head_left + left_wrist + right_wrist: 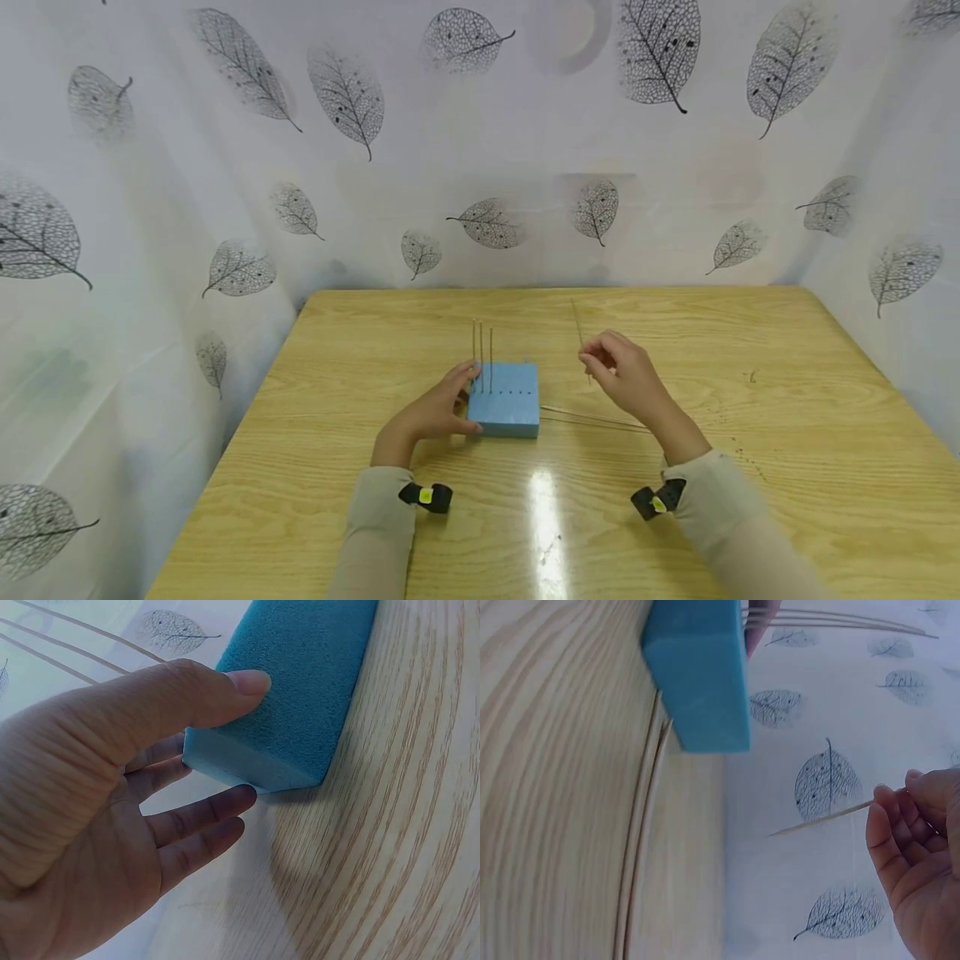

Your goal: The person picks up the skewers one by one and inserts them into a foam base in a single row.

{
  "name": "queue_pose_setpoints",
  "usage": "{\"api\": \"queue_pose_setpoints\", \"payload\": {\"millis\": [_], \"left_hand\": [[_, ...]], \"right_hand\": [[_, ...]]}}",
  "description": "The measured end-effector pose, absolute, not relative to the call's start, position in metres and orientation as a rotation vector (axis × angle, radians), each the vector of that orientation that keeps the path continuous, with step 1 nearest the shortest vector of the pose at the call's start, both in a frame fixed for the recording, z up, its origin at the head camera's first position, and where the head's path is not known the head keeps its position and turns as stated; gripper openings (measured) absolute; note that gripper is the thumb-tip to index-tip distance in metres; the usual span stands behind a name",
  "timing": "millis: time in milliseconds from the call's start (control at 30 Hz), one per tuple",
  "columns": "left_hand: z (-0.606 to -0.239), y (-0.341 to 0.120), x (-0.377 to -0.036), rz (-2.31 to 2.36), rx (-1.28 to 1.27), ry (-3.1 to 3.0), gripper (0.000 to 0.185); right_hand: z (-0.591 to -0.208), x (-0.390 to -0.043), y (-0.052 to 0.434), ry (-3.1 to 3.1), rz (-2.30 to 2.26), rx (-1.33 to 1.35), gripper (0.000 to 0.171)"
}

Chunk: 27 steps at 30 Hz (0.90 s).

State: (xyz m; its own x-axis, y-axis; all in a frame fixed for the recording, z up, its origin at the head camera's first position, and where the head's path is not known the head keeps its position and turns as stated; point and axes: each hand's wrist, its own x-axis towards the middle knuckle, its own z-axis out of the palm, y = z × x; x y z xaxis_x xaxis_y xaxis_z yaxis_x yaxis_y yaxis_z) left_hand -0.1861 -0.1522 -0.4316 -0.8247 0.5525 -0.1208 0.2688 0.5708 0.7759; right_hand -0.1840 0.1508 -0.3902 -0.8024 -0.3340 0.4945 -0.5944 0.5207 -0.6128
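- Step in hand, as I judge it: setting thin sticks upright in the blue foam block [506, 410], which lies flat on the desk [337, 350].
- Three standing sticks [482, 358] rise from the left end of its row of holes [511, 392]; the holes to their right look unfilled.
- The left hand [435, 410] grips the block's left side, thumb on the near face.
- The right hand [618, 371] pinches the held stick [817, 820] between fingertips, tilted, its lower end free and apart from the block.
- Two loose sticks [635, 817] lie on the desk, right of the block.
- The next move probably calls for straightening that stick over the nearest unfilled hole and pressing it down while the block is steadied.
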Motion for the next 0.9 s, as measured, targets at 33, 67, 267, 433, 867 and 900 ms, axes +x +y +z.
{"api": "queue_pose_setpoints", "payload": {"millis": [33, 67, 267, 433, 867, 900], "left_hand": [[-0.432, -0.152, -0.186, 1.127, 0.669, 2.455, 0.094], [-0.432, -0.153, -0.186, 1.127, 0.671, 2.454, 0.094], [-0.433, -0.153, -0.187, 1.125, 0.682, 2.452, 0.094], [-0.434, -0.153, -0.188, 1.132, 0.674, 2.453, 0.094], [-0.434, -0.154, -0.19, 1.133, 0.699, 2.45, 0.094], [-0.434, -0.154, -0.19, 1.134, 0.698, 2.45, 0.094]], "right_hand": [[-0.388, -0.184, 0.146, -2.442, 1.187, 0.783, 0.004], [-0.387, -0.185, 0.142, -2.437, 1.21, 0.793, 0.003], [-0.384, -0.187, 0.122, -2.442, 1.308, 0.826, 0.004], [-0.38, -0.186, 0.109, -2.451, 1.378, 0.82, 0.005], [-0.361, -0.174, 0.082, -2.328, 1.401, 0.942, 0.004], [-0.362, -0.174, 0.081, -2.321, 1.415, 0.949, 0.005]]}}
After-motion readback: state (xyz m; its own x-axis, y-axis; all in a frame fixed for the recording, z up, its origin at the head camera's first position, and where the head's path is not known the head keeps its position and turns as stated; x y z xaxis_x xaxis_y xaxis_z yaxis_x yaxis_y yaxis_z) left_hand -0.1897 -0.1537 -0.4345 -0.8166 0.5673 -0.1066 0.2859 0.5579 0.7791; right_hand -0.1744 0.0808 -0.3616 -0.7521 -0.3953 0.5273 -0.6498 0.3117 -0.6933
